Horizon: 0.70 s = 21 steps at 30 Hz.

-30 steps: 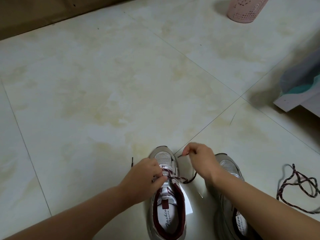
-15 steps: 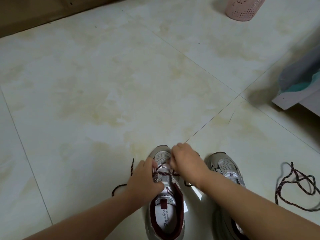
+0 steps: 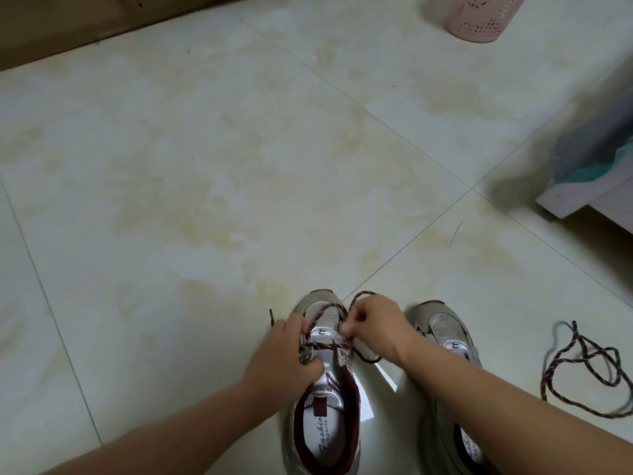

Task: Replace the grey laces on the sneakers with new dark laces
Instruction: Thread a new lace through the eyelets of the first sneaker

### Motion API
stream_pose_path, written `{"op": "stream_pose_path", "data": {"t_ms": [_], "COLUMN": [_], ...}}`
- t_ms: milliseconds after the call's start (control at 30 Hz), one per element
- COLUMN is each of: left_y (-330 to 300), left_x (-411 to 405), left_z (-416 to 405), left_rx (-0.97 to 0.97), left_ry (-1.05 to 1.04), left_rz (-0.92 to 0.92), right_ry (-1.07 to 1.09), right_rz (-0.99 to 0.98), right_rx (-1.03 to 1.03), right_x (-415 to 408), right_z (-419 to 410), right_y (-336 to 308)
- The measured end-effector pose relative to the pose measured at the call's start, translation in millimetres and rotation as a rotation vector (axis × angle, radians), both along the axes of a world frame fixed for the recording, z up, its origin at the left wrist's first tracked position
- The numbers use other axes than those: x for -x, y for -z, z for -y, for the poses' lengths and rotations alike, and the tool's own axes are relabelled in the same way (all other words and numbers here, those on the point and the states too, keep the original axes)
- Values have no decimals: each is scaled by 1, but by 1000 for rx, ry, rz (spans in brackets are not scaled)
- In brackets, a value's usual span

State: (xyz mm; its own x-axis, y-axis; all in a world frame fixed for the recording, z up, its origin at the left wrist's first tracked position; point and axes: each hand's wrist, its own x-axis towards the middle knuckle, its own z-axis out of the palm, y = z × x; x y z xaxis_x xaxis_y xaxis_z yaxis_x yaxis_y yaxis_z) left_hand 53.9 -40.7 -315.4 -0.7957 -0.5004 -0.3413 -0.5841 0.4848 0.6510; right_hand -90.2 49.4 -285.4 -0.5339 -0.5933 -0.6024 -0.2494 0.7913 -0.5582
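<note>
Pale floor tiles [image 3: 205,200] carry the sneaker [image 3: 325,389] at six o'clock. Both hands, left hand [image 3: 284,354] and right hand [image 3: 373,330], pinch its dark lace [image 3: 325,345]. Soft, limp cord probably handles best near its stiff tip.

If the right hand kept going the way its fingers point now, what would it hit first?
The right hand points left, fingers pinching the dark lace at the left sneaker's eyelets. Going straight on, it would probably meet that sneaker's tongue and lace crossings first, then the left hand on the far side. Depth is hard to judge.
</note>
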Motion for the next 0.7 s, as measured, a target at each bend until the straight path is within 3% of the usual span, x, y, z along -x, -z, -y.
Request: {"op": "stream_pose_path", "data": {"t_ms": [133, 200, 333, 433, 533, 600, 700], "left_y": [0, 0, -2, -3, -4, -4, -4], "left_x": [-2, -1, 0, 0, -1, -2, -2], "left_z": [0, -1, -2, -1, 0, 1, 0], "left_rx": [-19, 8, -7, -6, -18, -32, -33], "left_ry": [-18, -9, -10, -13, -9, -13, -10], "left_rz": [16, 19, 27, 23, 24, 32, 30], "right_ry": [59, 53, -362, -435, -264, -41, 263], "right_rz": [-499, -468, -278, -156, -268, -433, -490], "right_rx": [17, 68, -29, -63, -51, -19, 79], "right_x": [42, 44, 2, -11, 13, 37, 60], "right_z": [2, 2, -4, -6, -3, -4, -10], "right_y": [-17, -21, -7, -4, -7, -14, -20]}}
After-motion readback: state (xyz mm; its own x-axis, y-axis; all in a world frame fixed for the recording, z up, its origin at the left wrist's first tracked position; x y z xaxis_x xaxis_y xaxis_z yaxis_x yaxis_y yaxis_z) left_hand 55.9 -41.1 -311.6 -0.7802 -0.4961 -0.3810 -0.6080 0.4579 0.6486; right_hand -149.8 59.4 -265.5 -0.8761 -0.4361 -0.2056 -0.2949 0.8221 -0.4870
